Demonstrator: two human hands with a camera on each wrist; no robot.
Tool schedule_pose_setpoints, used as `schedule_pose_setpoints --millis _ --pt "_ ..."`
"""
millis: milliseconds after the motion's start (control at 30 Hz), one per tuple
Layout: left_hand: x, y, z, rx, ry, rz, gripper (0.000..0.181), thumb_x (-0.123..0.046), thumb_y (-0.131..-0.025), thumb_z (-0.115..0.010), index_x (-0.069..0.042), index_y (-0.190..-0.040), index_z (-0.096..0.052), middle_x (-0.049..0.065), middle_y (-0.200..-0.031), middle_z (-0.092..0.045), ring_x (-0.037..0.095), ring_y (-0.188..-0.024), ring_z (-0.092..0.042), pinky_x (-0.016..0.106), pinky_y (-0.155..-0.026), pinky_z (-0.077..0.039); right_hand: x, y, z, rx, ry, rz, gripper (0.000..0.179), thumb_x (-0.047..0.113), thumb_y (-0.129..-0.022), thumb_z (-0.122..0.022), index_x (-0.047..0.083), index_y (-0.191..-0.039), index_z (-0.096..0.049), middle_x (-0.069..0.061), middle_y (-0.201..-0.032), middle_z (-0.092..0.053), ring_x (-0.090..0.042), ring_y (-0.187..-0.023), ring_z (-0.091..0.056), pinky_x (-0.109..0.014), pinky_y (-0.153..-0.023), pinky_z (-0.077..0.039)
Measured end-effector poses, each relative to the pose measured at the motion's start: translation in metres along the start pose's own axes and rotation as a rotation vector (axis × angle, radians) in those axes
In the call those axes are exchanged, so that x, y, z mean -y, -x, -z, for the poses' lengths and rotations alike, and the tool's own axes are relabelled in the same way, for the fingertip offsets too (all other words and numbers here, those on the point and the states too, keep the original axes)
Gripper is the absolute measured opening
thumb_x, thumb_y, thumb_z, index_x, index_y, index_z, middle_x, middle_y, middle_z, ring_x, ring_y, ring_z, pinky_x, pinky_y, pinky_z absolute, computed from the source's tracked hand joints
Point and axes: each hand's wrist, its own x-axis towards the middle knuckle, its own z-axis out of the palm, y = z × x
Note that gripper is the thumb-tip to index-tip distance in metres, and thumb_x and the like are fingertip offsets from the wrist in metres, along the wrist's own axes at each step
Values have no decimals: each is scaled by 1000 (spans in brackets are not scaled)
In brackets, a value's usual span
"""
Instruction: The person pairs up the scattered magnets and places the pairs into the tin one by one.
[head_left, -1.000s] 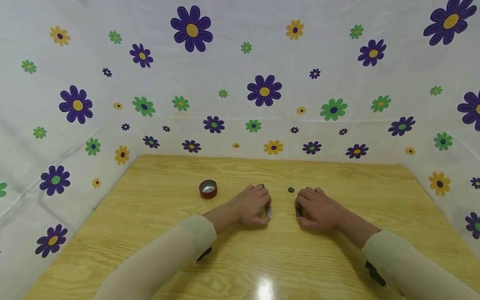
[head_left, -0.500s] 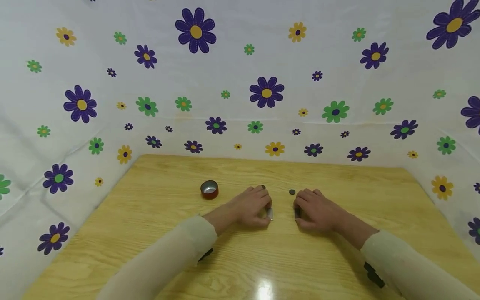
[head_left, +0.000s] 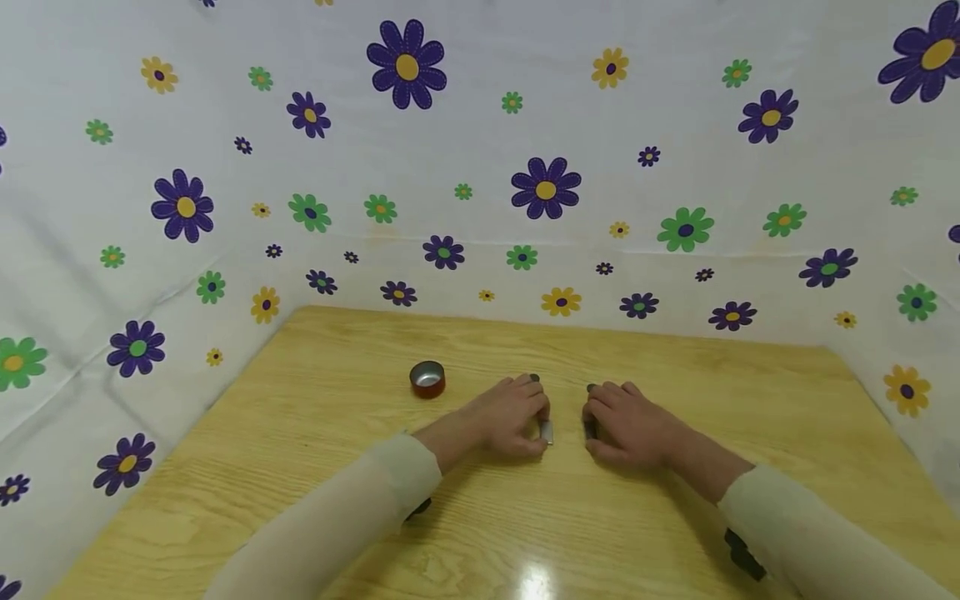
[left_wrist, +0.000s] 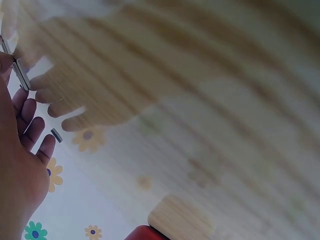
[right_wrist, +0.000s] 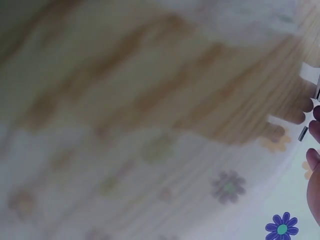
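Note:
My left hand pinches a small flat silvery rectangular piece between thumb and fingers, low over the wooden table. Facing it across a narrow gap, my right hand pinches a similar, darker-looking piece. In the left wrist view, the left hand's piece appears as a thin metallic bar at the fingertips. Just beyond the left fingers lies a small dark disc. Another dark disc is partly hidden behind the right fingers.
A small round red bowl with a silvery inside stands on the table, left of and beyond the left hand. White cloth printed with flowers rises behind the table and along both sides.
My right hand has slid left with its piece, narrowing the gap to the left hand's piece and partly covering the right disc. The left hand stays almost still; the head view has shifted slightly.

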Motion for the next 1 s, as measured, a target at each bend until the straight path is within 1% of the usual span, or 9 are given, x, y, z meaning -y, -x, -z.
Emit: schedule_pose_setpoints --millis 200,367,533,633,733,867,1000 --pt "2 -1 -2 -1 -5 5 35 -47 -87 -61 -18 -107 -63 -5 -105 -58 14 -98 -49 31 -85 -42 0 -1 1 -8 -1 18 27 40 -96 -59 16 -107 -59 3 -103 -51 -15 -93 -45 -36 -83 -36" --pt "1 0 0 -11 3 -14 34 -46 -87 -62 -18 -107 -64 -4 -106 -60 15 -97 -50 31 -86 -44 0 0 3 -4 11 5 29 42 -95 -60 15 -106 -59 2 -104 -51 -16 -93 -44 -37 -83 -36" --pt "-1 -2 2 -4 9 -19 35 -45 -88 -62 -17 -107 -64 -4 -106 -60 15 -97 -50 31 -86 -44 -2 2 3 14 22 -6 28 41 -95 -59 15 -107 -59 3 -103 -50 -15 -92 -44 -36 -82 -35" --pt "-1 -3 2 -17 20 -22 35 -46 -87 -62 -17 -107 -64 -4 -105 -60 14 -96 -49 31 -86 -44 -2 2 4 12 19 -14 26 39 -95 -59 15 -107 -59 3 -102 -50 -15 -91 -43 -35 -82 -35" --pt "0 -3 2 -24 26 -12 35 -45 -87 -63 -17 -106 -64 -4 -105 -60 14 -96 -49 30 -85 -44 -1 0 4 5 10 -4 25 38 -96 -59 15 -107 -60 4 -101 -50 -15 -90 -43 -35 -81 -34" --pt "0 0 2 -14 29 4 34 -45 -87 -64 -17 -106 -65 -4 -105 -60 15 -96 -50 30 -86 -44 0 -2 1 11 4 16 26 38 -97 -58 15 -109 -59 3 -102 -51 -15 -90 -43 -35 -81 -34" --pt "0 1 2 -30 56 3 33 -44 -88 -63 -17 -106 -64 -4 -106 -60 15 -96 -50 31 -87 -45 0 -2 1 21 19 -2 26 38 -97 -57 15 -109 -59 2 -105 -52 -16 -92 -44 -37 -82 -35"
